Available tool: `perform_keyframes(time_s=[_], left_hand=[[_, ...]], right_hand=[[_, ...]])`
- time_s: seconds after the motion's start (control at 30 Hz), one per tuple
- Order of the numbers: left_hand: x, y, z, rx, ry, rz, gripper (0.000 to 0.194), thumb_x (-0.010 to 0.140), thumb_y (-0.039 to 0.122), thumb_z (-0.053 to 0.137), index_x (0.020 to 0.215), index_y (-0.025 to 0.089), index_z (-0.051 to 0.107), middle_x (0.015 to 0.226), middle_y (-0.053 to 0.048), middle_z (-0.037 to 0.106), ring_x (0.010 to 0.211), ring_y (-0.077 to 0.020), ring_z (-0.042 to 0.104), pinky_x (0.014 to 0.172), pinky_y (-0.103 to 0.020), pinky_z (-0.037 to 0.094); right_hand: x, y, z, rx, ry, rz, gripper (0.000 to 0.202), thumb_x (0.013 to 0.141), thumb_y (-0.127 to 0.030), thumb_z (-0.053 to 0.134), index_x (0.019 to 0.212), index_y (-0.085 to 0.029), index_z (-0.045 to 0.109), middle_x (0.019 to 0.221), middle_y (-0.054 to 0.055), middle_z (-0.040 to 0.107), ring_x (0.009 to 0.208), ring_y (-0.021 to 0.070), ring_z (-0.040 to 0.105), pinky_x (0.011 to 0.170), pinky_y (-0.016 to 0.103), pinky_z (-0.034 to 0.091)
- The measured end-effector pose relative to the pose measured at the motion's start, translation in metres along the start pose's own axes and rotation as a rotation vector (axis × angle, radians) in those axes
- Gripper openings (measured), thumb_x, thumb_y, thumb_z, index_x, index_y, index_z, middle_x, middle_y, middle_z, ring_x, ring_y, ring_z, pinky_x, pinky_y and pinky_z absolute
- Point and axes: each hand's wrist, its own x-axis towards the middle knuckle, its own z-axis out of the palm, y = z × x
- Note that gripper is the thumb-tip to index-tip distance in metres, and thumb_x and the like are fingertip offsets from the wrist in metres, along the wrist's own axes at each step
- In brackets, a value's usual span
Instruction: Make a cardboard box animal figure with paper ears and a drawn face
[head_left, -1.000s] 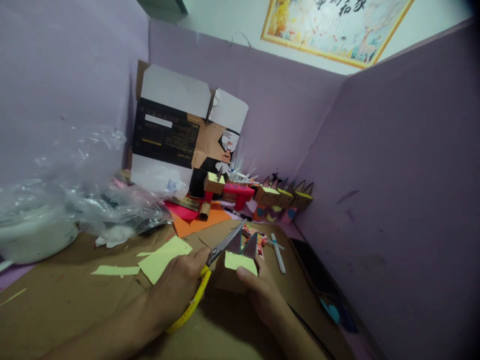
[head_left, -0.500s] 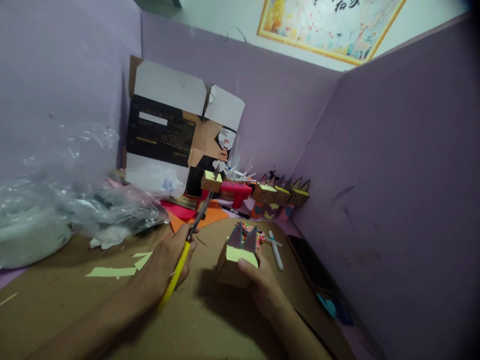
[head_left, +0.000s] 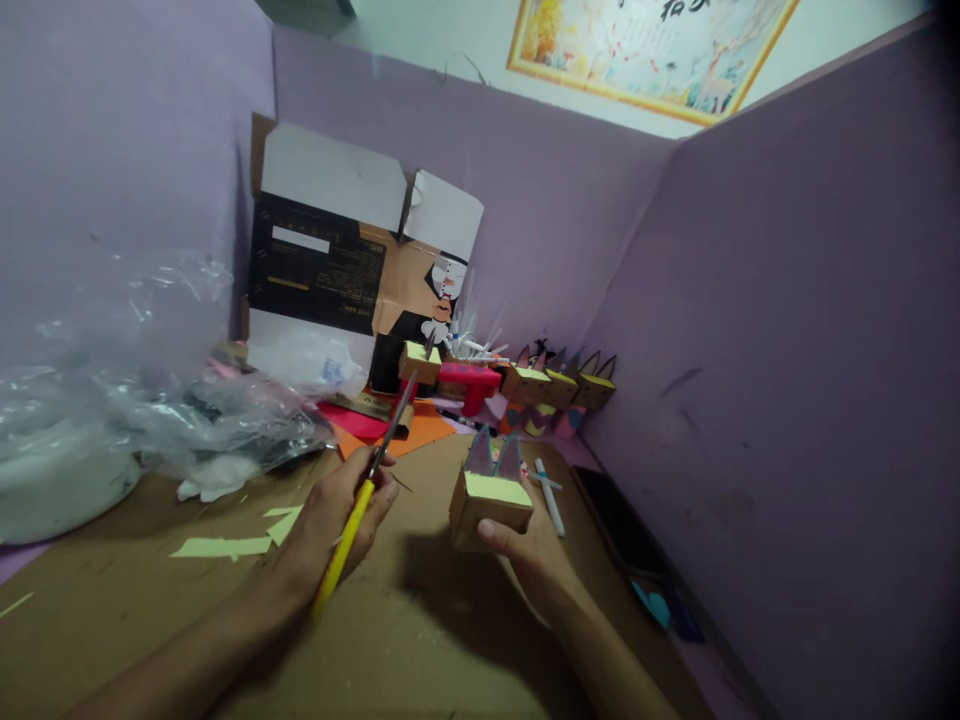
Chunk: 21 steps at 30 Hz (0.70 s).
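Note:
My left hand (head_left: 341, 515) is closed around a pair of scissors (head_left: 351, 540) with yellow handles, its blades pointing up and away over the table. In my right hand (head_left: 529, 550) is a small cardboard box (head_left: 480, 522), with my thumb on its near face. The box has a pale yellow top and two dark pointed ears (head_left: 493, 455) standing at its back edge. Most fingers of my right hand are hidden behind the box. Pale yellow paper strips (head_left: 221, 547) lie left of the scissors.
Several eared boxes (head_left: 559, 385) stand at the back right. A red glue gun (head_left: 471, 382) lies near an orange paper sheet (head_left: 427, 430). Crumpled clear plastic (head_left: 172, 390) fills the left. A white pen (head_left: 551, 500) and a dark phone (head_left: 619, 520) lie on the right.
My right hand has raised the eared box slightly and turned it, so its near face shows more. My left hand with the scissors has barely moved.

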Motion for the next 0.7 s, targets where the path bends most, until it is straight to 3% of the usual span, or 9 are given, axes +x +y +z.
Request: perform_keyframes(time_s=[0.17, 0.33, 0.43, 0.6, 0.7], left_hand=[[0.002, -0.002, 0.0, -0.051, 0.004, -0.012, 0.022, 0.081, 0.036, 0.051, 0.094, 0.019, 0.051, 0.074, 0.001, 0.057, 0.063, -0.015, 0.055, 0.055, -0.026, 0.044], [0.002, -0.003, 0.001, -0.064, 0.01, -0.035, 0.023, 0.081, 0.037, 0.051, 0.096, 0.019, 0.051, 0.075, 0.0, 0.057, 0.064, -0.0157, 0.055, 0.055, -0.027, 0.045], [0.001, -0.004, 0.001, -0.067, 0.014, -0.051, 0.024, 0.081, 0.038, 0.052, 0.096, 0.019, 0.051, 0.076, -0.001, 0.058, 0.064, -0.0159, 0.056, 0.055, -0.027, 0.046], [0.001, -0.002, 0.0, -0.049, 0.038, -0.077, 0.026, 0.082, 0.041, 0.051, 0.096, 0.019, 0.053, 0.077, -0.002, 0.062, 0.066, -0.0177, 0.06, 0.056, -0.028, 0.049], [0.003, -0.004, 0.0, -0.012, 0.06, -0.057, 0.025, 0.081, 0.04, 0.052, 0.094, 0.019, 0.056, 0.075, -0.002, 0.062, 0.066, -0.0181, 0.061, 0.055, -0.027, 0.048]], right_hand=[[0.002, -0.008, -0.006, 0.076, -0.075, 0.012, 0.076, 0.053, -0.024, 0.082, 0.122, -0.025, 0.051, 0.1, 0.004, 0.071, 0.09, 0.0244, 0.066, 0.077, 0.033, 0.05], [0.001, -0.013, -0.006, 0.228, -0.083, 0.003, 0.055, 0.053, -0.018, 0.077, 0.106, -0.022, 0.061, 0.095, 0.002, 0.072, 0.085, 0.0207, 0.066, 0.073, 0.028, 0.05], [0.001, -0.018, -0.008, 0.276, -0.027, 0.001, 0.045, 0.052, -0.015, 0.074, 0.095, -0.021, 0.064, 0.082, 0.001, 0.073, 0.075, 0.0185, 0.065, 0.064, 0.025, 0.05], [0.004, -0.024, -0.017, 0.367, 0.065, 0.033, 0.055, 0.053, -0.018, 0.073, 0.107, -0.023, 0.062, 0.09, 0.003, 0.074, 0.077, 0.0223, 0.067, 0.069, 0.032, 0.053], [0.007, -0.023, -0.025, 0.446, 0.176, 0.095, 0.055, 0.056, -0.02, 0.07, 0.11, -0.024, 0.062, 0.081, 0.002, 0.075, 0.075, 0.0235, 0.068, 0.064, 0.034, 0.054]])
